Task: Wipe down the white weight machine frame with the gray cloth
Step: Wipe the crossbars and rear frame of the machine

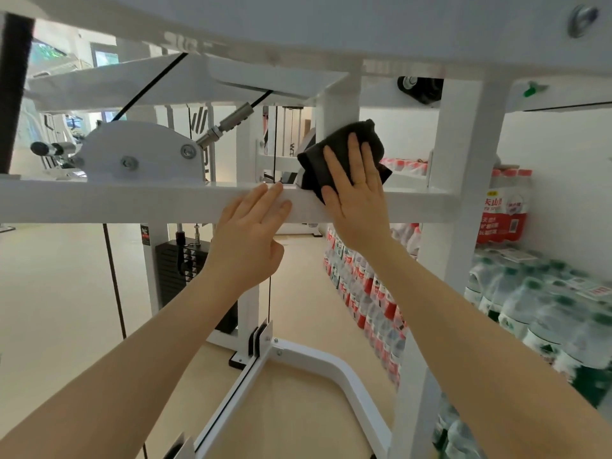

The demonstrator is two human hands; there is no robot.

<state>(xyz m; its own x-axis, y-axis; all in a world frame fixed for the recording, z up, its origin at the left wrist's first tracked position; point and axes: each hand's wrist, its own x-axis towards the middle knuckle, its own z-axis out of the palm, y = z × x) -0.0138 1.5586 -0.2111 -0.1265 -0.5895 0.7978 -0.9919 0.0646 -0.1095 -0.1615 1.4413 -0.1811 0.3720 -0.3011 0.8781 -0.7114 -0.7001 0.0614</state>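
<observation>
The right hand [356, 190] pressed the gray cloth [344, 154] flat-fingered against the white frame's upright [341, 104]; the left hand [251, 226] rested open on the crossbar [132, 202].

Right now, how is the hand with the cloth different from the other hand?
The right hand presses the gray cloth flat against the frame's upright post; the left hand has no cloth and rests bare on the horizontal white bar. The right hand reaches higher than the left hand. Both have straight fingers and touch the white frame.
</observation>
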